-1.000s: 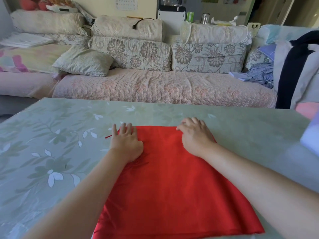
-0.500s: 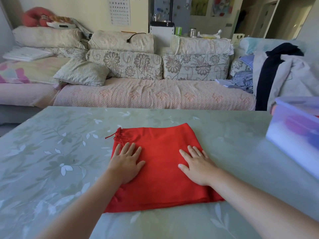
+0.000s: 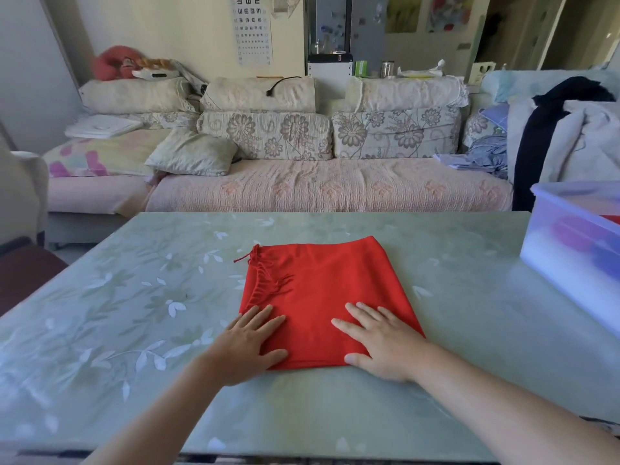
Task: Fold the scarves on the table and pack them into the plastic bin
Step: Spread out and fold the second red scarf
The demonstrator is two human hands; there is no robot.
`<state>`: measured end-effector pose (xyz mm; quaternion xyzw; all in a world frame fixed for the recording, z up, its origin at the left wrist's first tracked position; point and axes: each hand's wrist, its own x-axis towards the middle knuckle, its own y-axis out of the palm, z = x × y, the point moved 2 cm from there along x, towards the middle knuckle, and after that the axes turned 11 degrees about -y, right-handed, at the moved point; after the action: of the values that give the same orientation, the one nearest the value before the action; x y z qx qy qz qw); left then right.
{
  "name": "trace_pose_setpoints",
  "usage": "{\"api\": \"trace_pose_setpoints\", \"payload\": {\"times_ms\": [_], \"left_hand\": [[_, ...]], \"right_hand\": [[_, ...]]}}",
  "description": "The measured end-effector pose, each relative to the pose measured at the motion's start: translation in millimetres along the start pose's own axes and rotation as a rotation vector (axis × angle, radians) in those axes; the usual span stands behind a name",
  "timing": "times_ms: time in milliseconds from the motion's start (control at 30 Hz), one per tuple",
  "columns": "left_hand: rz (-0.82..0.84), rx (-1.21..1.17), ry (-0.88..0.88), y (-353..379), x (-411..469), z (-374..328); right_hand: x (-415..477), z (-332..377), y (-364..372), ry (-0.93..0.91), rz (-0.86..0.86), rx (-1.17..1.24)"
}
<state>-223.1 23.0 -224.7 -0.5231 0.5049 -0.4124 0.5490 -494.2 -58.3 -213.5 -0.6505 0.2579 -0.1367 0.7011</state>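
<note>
A red scarf (image 3: 322, 283) lies folded into a rough square in the middle of the green leaf-patterned table (image 3: 134, 313), its fringe showing along the left edge. My left hand (image 3: 250, 344) rests flat on the scarf's near left corner, fingers straight. My right hand (image 3: 380, 340) lies flat on the near right corner, fingers spread. The translucent plastic bin (image 3: 570, 250) stands at the table's right edge, with coloured cloth dimly visible through its wall.
A long sofa (image 3: 328, 189) with floral cushions runs behind the table's far edge. Clothes are piled on a chair (image 3: 570, 135) at the back right. A dark seat (image 3: 23, 266) sits at the table's left side.
Both hands have slid from the scarf's far edge back to its near edge, smoothing it flat. The view has tilted up and the bin has come into sight at the right.
</note>
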Motion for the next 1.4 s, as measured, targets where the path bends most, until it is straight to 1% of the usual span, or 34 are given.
{"api": "trace_pose_setpoints", "payload": {"times_ms": [67, 100, 167, 200, 267, 300, 333, 400, 467, 533, 567, 600, 633, 667, 700, 733, 767, 800, 833, 900, 967, 1033, 1133, 1167, 1267, 1333, 1400], "left_hand": [[-0.064, -0.041, -0.007, -4, -6, 5], [-0.095, -0.058, -0.004, -7, -7, 6], [-0.113, -0.043, -0.013, -14, -9, 7], [-0.119, -0.028, -0.026, -16, -9, 6], [-0.141, -0.007, -0.067, -25, -8, 2], [-0.143, 0.015, -0.088, -29, -8, -2], [-0.136, 0.055, -0.106, -33, -8, -6], [-0.097, 0.169, -0.112, -40, -6, -16], [-0.006, 0.210, -0.103, -47, -4, -26], [0.181, 0.058, -0.074, -49, -3, -36], [0.286, -0.055, -0.041, -48, -2, -43], [0.355, -0.157, 0.004, -47, -2, -50], [0.360, -0.235, 0.044, -45, 0, -56], [0.310, -0.287, 0.079, -44, 2, -61], [0.213, -0.316, 0.121, -44, 6, -64], [0.090, -0.309, 0.168, -41, 12, -62], [-0.018, -0.256, 0.195, -37, 19, -58], [-0.094, -0.179, 0.187, -34, 25, -53], [-0.133, -0.103, 0.150, -30, 31, -46], [-0.089, -0.041, 0.051, -22, 37, -34], [-0.075, -0.008, -0.021, -17, 39, -27], [-0.118, 0.050, -0.029, -19, 39, -26], [-0.067, 0.137, 0.047, -27, 35, -27], [-0.046, 0.129, 0.062, -30, 31, -29], [0.050, -0.019, 0.064, -37, 6, -52], [0.150, -0.119, 0.144, -36, -12, -74], [0.159, -0.221, 0.233, -31, -22, -85]], "right_hand": [[-5, 6, -1, -0.081, 0.008, -0.006], [-6, 8, -3, -0.124, -0.012, -0.046], [-6, 6, -6, -0.169, -0.161, -0.119], [-6, 1, -5, -0.182, -0.192, -0.139], [-10, -6, -1, -0.185, -0.112, -0.096], [-12, -9, 1, -0.189, -0.101, -0.053], [-14, -13, 3, -0.201, -0.142, -0.016], [-18, -16, 2, -0.213, -0.197, -0.010], [-14, -24, -1, -0.250, -0.306, -0.101], [-11, -41, -10, -0.196, -0.337, -0.289], [-14, -53, -14, -0.118, -0.266, -0.351], [-17, -64, -17, 0.000, -0.141, -0.367], [-19, -72, -21, 0.121, -0.030, -0.387], [-22, -77, -25, 0.211, 0.041, -0.430], [-25, -74, -28, 0.258, 0.073, -0.451], [-25, -69, -28, 0.266, 0.070, -0.429], [-24, -58, -28, 0.237, 0.043, -0.355], [-21, -44, -27, 0.176, 0.009, -0.242], [-18, -28, -26, 0.099, -0.006, -0.111], [-11, 7, -21, -0.027, -0.002, 0.154], [-6, 26, -10, -0.042, 0.044, 0.284], [-3, 22, -1, -0.037, 0.069, 0.238], [-4, -4, -5, -0.005, 0.051, 0.142], [-5, -12, -11, 0.024, 0.047, 0.119], [-11, -31, -23, 0.112, 0.048, 0.083], [-16, -39, -27, 0.164, 0.047, 0.092], [-17, -42, -28, 0.200, 0.003, 0.059]]}}
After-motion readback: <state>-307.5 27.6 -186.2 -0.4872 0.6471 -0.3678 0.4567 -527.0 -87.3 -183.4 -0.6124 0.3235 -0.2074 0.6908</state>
